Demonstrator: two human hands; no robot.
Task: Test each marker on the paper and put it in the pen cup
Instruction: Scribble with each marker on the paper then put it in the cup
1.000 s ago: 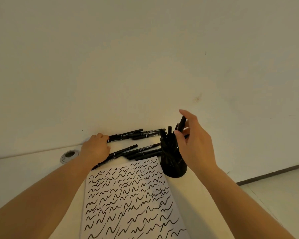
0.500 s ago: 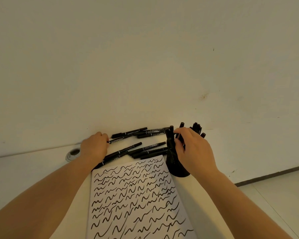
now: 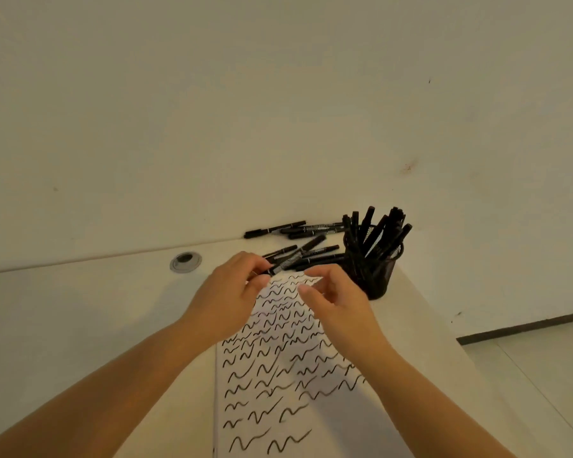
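Observation:
My left hand (image 3: 227,299) pinches one end of a black marker (image 3: 296,256), which slants up and to the right above the far edge of the paper (image 3: 311,408). Black squiggles cover that white sheet. Just to the right, my right hand (image 3: 333,300) hovers with loosely curved fingers and holds nothing; its fingertips are close to the marker. A black mesh pen cup (image 3: 372,276) stands at the paper's far right corner, full of several black markers. More loose markers (image 3: 321,257) lie behind the paper, and another row of markers (image 3: 291,229) lies along the wall.
A round grey cable grommet (image 3: 185,261) is set into the white desk (image 3: 80,325) to the left. The wall rises right behind the markers. The desk's right edge drops to a tiled floor (image 3: 543,375).
My right hand has let go of a marker in the cup and come left toward the paper. My left hand has lifted a marker from the loose group.

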